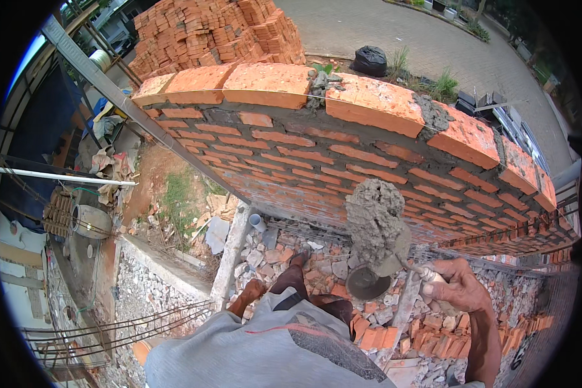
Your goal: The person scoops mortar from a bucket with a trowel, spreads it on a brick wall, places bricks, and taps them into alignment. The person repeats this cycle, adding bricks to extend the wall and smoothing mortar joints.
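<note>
My right hand (458,284) is wrapped round the handle of a trowel (402,244), held out in front of the brick wall (304,155). A thick heap of wet grey mortar (375,210) covers most of the trowel's blade. Down by my left side, my left hand (255,290) is curled closed, with nothing seen in it. Along the wall's top lies a course of orange bricks (375,103), with a taut string running along its edge. Mortar (433,115) sits in some joints between these bricks. Below the trowel is a dark round bucket (367,283), partly hidden by it.
Broken rubble (271,255) and loose bricks (443,336) cover the ground round my feet. A concrete beam (234,252) runs at the left, near thin steel bars (123,330). Beyond the wall stand a large brick pile (207,35) and a black bag (370,60).
</note>
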A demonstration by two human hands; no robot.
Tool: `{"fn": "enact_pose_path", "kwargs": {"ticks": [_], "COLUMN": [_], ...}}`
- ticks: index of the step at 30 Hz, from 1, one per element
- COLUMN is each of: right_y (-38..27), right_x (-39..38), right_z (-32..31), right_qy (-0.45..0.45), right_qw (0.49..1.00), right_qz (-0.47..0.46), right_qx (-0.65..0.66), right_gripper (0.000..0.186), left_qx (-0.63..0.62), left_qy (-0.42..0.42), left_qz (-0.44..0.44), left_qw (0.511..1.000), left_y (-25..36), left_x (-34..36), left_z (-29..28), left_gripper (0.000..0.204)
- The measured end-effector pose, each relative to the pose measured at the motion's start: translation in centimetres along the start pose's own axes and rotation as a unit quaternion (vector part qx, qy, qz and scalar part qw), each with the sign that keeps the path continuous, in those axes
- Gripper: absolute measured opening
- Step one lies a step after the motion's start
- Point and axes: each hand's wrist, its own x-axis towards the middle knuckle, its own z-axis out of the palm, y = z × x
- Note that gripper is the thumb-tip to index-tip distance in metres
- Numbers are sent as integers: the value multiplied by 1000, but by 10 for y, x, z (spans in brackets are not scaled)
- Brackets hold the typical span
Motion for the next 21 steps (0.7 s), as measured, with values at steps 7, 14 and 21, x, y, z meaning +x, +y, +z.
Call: {"fn": "enact_pose_path", "kwargs": {"ticks": [7, 14, 21], "right_y": [-178, -241, -246], "right_x": [92, 203, 218], "right_z": [32, 114, 147], "right_qy": [132, 300, 267], "right_qw": [958, 624, 887], "right_qz": [-223, -222, -316], "right_qx": [-124, -686, -207], "right_gripper": [36, 31, 26], "left_qx": [-84, -151, -184], "left_qy": [-7, 76, 111], "left_qz": [-256, -205, -205], "left_qw": [963, 964, 955], "left_y": [-12, -15, -20], "left_x": [22, 59, 78], "left_z": [-26, -61, -93], "left_gripper": [35, 33, 30]}}
